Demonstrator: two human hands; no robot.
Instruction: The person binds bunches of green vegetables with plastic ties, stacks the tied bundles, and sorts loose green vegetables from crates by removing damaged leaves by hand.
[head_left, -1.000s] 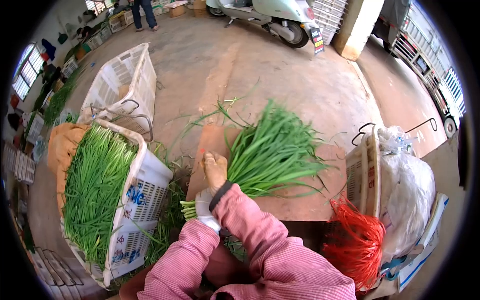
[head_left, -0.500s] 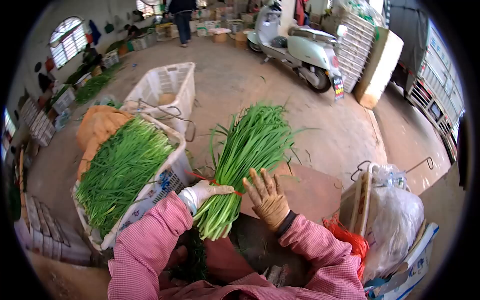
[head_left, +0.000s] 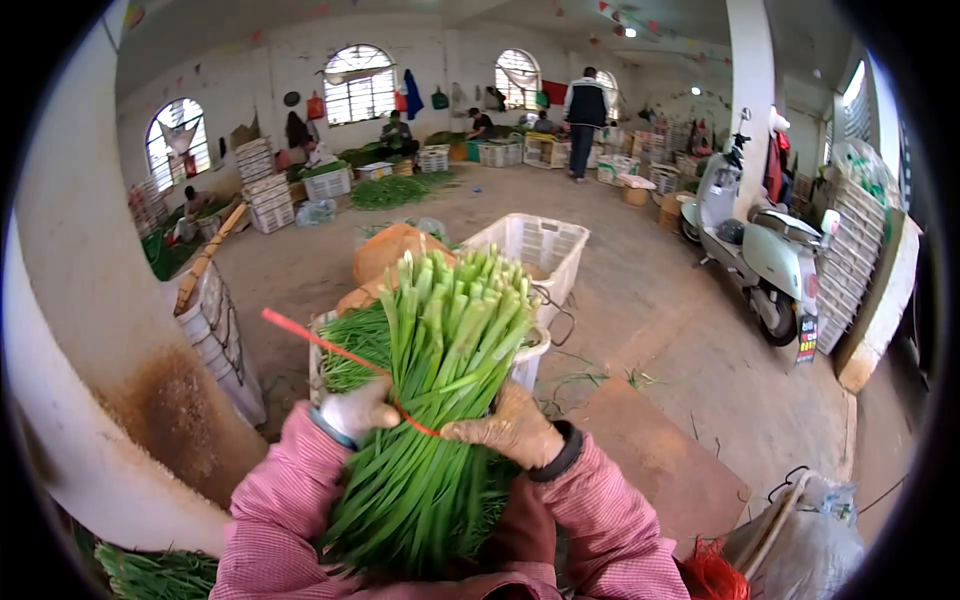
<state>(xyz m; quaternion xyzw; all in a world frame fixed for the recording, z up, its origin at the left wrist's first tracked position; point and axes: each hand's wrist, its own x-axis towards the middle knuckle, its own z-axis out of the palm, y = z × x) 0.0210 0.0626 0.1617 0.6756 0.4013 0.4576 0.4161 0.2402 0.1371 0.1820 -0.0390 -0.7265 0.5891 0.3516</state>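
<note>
A bundle of green leafy stalks (head_left: pixel 450 370) is held up in front of the body, pale cut ends upward and leaves hanging down. Around its middle runs a red tie (head_left: pixel 340 350), one loose end sticking out to the upper left. My left hand (head_left: pixel 358 410), in a whitish glove, is closed on the bundle's left side at the tie. My right hand (head_left: pixel 512 430), in a stained glove, grips the right side, thumb by the tie. Behind the bundle, a crate of greens (head_left: pixel 355 345) is partly hidden.
A white crate (head_left: pixel 545 240) stands behind the bundle. A reddish board (head_left: pixel 650 455) lies at right, with red ties (head_left: pixel 715 572) and a plastic-covered basket (head_left: pixel 810 545) nearby. A scooter (head_left: pixel 765 250) stands farther right; a wall (head_left: pixel 110 390) is close at left. People work in the back.
The view has swung left and up. The bundle has been raised and turned so its cut ends point up. My right hand, open and off the bundle half a second ago, now grips it.
</note>
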